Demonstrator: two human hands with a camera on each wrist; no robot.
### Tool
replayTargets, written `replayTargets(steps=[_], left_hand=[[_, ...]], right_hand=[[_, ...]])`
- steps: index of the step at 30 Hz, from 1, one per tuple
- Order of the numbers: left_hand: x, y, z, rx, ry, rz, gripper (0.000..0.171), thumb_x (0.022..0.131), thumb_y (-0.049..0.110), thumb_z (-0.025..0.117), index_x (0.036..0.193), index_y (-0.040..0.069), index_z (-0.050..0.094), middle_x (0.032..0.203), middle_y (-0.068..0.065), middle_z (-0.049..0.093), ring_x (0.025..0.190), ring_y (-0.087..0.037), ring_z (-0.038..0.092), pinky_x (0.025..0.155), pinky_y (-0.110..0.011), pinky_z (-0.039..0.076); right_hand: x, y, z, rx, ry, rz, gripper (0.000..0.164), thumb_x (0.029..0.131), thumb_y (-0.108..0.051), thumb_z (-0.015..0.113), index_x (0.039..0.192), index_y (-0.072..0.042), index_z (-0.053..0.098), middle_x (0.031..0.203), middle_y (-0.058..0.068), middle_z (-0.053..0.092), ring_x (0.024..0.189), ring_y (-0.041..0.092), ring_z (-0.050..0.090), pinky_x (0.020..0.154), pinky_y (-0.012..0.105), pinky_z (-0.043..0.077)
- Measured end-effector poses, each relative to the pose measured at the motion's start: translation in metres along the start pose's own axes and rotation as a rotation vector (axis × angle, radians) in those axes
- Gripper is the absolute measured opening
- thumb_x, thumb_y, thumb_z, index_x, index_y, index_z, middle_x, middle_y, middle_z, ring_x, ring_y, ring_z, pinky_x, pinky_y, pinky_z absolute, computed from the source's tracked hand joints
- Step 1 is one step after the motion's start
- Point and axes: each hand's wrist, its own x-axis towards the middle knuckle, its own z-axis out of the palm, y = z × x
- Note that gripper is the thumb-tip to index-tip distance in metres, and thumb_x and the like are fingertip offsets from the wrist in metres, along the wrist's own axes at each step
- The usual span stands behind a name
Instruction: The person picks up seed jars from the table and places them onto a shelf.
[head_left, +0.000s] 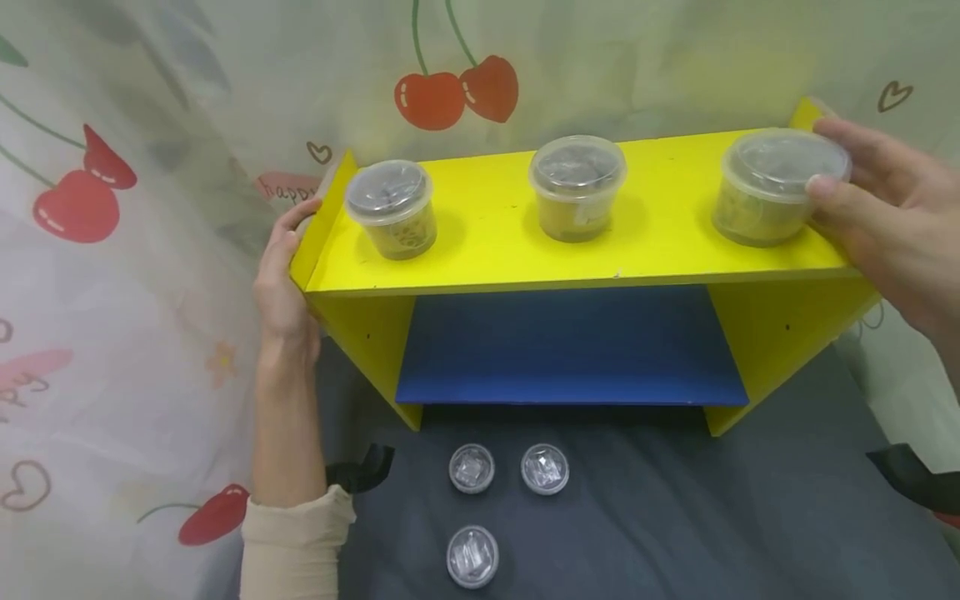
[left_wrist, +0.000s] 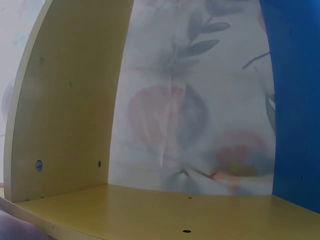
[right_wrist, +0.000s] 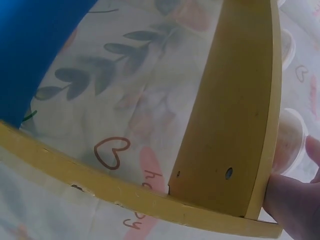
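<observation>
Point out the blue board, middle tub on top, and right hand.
Blue board (head_left: 568, 346): head view, upper face.
Middle tub (head_left: 572, 220): head view, front wall.
Right hand (head_left: 888, 204): head view, middle of hand.

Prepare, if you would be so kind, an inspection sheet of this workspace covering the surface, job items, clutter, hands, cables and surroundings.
Surface: dark cloth, lightly creased.
Job's things: yellow shelf unit with a blue board inside; three lidded tubs on top; three round lidded containers on the cloth.
Clutter: two black curved pieces, purpose unclear.
Hands: left hand grips the unit's left end; right hand is at the right tub, thumb over its lid edge, grip unclear.
Cables: nothing seen for certain.
Surroundings: pale sheeting printed with cherries and hearts.
</observation>
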Motion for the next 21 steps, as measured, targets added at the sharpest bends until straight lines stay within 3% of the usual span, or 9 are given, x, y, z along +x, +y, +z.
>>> replayTargets(steps=[3,5,12,17,21], left_hand=[[-0.002,-0.002,-0.001,0.007,0.005,-0.016,0.042,0.103,0.022,0.032,0.136,0.01,0.055,0.125,-0.014,0.054,0.086,-0.017,0.056,0.075,-0.025,0.051],[-0.003,-0.003,-0.002,0.018,0.01,-0.024,0.042,0.103,0.022,0.032,0.137,0.011,0.055,0.128,-0.013,0.053,0.09,-0.018,0.056,0.077,-0.025,0.05],[-0.003,-0.003,0.0,0.035,0.007,-0.021,0.042,0.103,0.023,0.032,0.137,0.012,0.055,0.132,-0.012,0.052,0.092,-0.019,0.055,0.078,-0.026,0.05],[-0.001,-0.003,0.003,-0.037,-0.005,-0.011,0.042,0.102,0.021,0.033,0.136,0.01,0.054,0.124,-0.014,0.054,0.087,-0.018,0.056,0.076,-0.025,0.051],[0.0,-0.002,0.004,-0.083,-0.016,-0.023,0.041,0.103,0.021,0.034,0.137,0.009,0.054,0.13,-0.014,0.052,0.093,-0.019,0.057,0.08,-0.025,0.051]], right_hand=[[-0.001,-0.001,0.004,-0.179,0.003,-0.008,0.059,0.106,-0.021,0.044,0.159,-0.029,0.019,0.166,-0.005,0.007,0.151,0.016,0.01,0.118,0.027,0.017],[-0.003,-0.001,0.008,-0.227,-0.001,-0.019,0.059,0.106,-0.022,0.042,0.159,-0.028,0.017,0.165,-0.009,0.004,0.152,0.016,0.006,0.118,0.027,0.014],[-0.004,-0.003,0.012,-0.227,-0.003,-0.022,0.058,0.108,-0.022,0.038,0.16,-0.029,0.013,0.165,-0.011,0.0,0.152,0.016,0.003,0.119,0.027,0.01],[-0.003,-0.005,0.01,-0.236,0.026,0.01,0.058,0.108,-0.026,0.038,0.159,-0.031,0.013,0.166,-0.007,0.001,0.151,0.016,0.005,0.12,0.033,0.01],[-0.005,-0.008,0.011,-0.288,0.082,0.007,0.059,0.107,-0.027,0.04,0.159,-0.031,0.012,0.165,-0.008,0.008,0.152,0.017,0.007,0.121,0.042,0.006]])
